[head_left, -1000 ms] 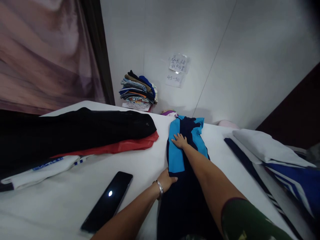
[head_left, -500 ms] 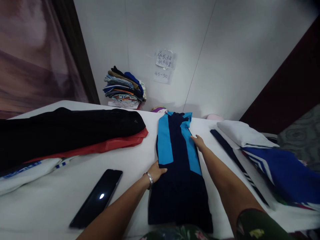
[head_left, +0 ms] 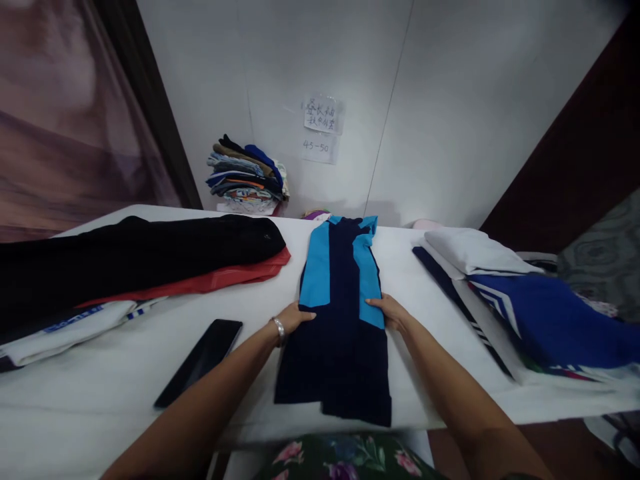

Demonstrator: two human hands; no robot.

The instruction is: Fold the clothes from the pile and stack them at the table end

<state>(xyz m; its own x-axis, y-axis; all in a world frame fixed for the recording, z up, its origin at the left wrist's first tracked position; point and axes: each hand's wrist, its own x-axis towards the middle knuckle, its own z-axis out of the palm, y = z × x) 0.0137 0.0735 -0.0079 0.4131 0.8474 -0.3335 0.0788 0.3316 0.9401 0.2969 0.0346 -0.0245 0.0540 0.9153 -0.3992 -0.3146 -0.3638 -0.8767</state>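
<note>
A long navy and light-blue garment [head_left: 340, 313] lies folded into a narrow strip on the white table [head_left: 125, 373], running away from me. My left hand [head_left: 293, 316], with a silver bracelet on the wrist, rests at the strip's left edge about halfway along, fingers laid on the cloth. My right hand [head_left: 391, 311] rests at the right edge opposite it, fingers on the light-blue panel. Both hands lie flat against the sides of the garment.
A black phone [head_left: 200, 361] lies left of my left arm. Black [head_left: 135, 253], red and white garments are piled at the left. White [head_left: 473, 251] and blue clothes [head_left: 550, 317] lie at the right. A stack of folded clothes [head_left: 246, 175] stands by the wall under paper notes.
My right hand has slid back from the far end of the garment to its right edge at the middle. My left hand stays at the left edge. The camera view has pulled back.
</note>
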